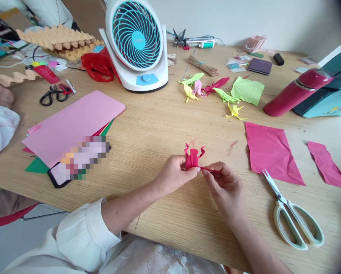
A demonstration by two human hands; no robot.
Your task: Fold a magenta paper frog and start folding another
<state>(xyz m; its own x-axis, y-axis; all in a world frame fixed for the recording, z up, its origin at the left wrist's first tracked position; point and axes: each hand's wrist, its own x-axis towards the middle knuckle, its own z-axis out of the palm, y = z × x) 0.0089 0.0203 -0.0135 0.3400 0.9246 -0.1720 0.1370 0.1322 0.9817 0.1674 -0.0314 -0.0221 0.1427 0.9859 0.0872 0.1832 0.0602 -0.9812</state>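
**Big worktop [159, 121], one tiny red paper figure [192, 156]**

Going big to small here. Past the wood itself, the white fan [138, 40] hogs the back, with a pile of pink paper [79, 125] off to the left and a red flask [295, 95] lying tilted over on the right. Then there's a creased magenta sheet [273, 152], with the scissors [279, 197] just in front of it, tips at its near edge.

Now the hands, both busy. The left hand [173, 171] has the figure's body pinched between thumb and fingers, just above the front part of the worktop. The right hand [226, 186] is grasping a thin red leg [208, 169] that sticks out sideways, thumb and fingertips closed over it. Can't tell exactly how the leg joins on, fingers are in the way.

Handling-wise, I'd bet it weighs next to nothing. Layered body's probably fairly stiff and not slippery, so that's the bit to hold. The skinny leg and the two curled limbs [202, 152] up top look easy to bend or tear, so pinch gently, close to the body, and don't yank.
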